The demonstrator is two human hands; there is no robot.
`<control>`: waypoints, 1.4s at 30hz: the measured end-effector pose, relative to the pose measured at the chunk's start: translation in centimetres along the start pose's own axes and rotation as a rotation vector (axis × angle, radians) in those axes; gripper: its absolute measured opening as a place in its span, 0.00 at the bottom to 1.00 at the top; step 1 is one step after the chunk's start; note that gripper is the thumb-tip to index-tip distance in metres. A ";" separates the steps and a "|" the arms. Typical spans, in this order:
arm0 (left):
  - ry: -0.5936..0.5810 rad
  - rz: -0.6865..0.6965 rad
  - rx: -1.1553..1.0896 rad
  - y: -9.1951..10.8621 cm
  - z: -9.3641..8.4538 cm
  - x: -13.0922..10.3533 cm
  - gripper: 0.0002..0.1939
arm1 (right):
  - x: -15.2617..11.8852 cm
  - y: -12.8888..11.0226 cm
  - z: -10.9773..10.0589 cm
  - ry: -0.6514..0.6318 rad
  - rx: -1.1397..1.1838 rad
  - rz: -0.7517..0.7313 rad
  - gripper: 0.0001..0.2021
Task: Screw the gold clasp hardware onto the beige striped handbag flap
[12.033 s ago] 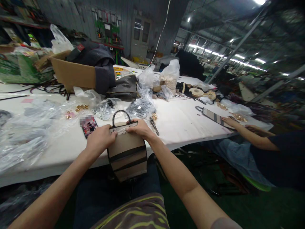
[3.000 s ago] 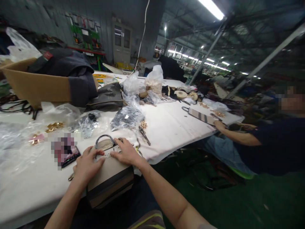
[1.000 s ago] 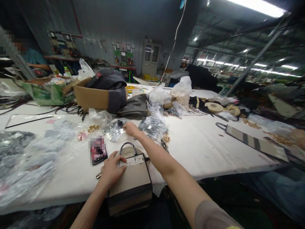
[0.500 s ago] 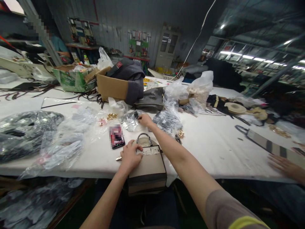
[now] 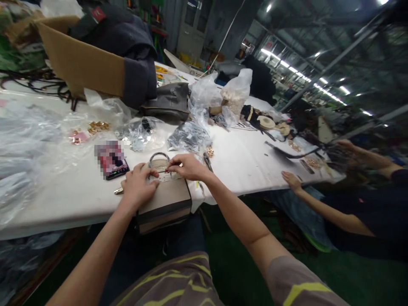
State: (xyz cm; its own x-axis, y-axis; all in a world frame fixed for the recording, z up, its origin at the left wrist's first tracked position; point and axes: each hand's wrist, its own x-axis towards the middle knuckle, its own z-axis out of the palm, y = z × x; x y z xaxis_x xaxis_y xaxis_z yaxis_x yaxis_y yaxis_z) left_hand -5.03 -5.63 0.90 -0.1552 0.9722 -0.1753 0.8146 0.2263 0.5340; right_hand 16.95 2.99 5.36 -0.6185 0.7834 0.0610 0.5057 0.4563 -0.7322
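A beige handbag (image 5: 166, 198) with dark trim and a dark looped handle lies at the table's front edge, its lower end jutting over. My left hand (image 5: 139, 185) grips its upper left side, fingers curled onto a pale strip below the handle. At the same strip my right hand (image 5: 188, 167) is closed in a pinch; a small reddish bit shows at its fingertips, too small to name. A phone (image 5: 112, 160), partly blurred out, lies left of the bag. A small metal piece (image 5: 119, 191) sits beside my left hand.
Plastic bags of parts (image 5: 190, 137) and gold-coloured pieces (image 5: 98, 127) lie beyond the handbag. A dark-handled tool (image 5: 207, 161) rests to its right. A cardboard box (image 5: 83, 59) holds dark material at the back left. At right, a co-worker's hands (image 5: 291, 182) are at the table.
My right hand has come back from the clear plastic bag of small parts to the handbag's top. My left hand stays on the handbag. The view has swung right and down.
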 end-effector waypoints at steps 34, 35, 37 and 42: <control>-0.041 -0.030 0.003 -0.2 0.3 -0.1 0.22 | -3.1 0.1 6.1 0.024 -0.426 -0.077 0.15; -0.035 -0.028 0.003 -0.1 0.4 -0.1 0.22 | -3.4 0.1 6.1 0.030 -0.431 -0.100 0.17; -0.034 -0.026 0.002 -0.2 0.4 0.0 0.23 | -3.8 0.3 6.1 0.050 -0.409 -0.125 0.22; -0.057 -0.028 -0.005 -0.3 0.1 0.2 0.24 | -4.5 0.6 6.4 0.052 -0.423 -0.182 0.19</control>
State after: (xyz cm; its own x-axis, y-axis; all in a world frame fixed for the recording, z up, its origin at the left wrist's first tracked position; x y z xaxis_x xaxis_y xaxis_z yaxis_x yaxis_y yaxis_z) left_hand -5.23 -5.54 0.61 -0.1461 0.9604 -0.2372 0.8077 0.2542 0.5320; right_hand 16.22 -2.97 0.26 -0.6942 0.6901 0.2046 0.5998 0.7118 -0.3656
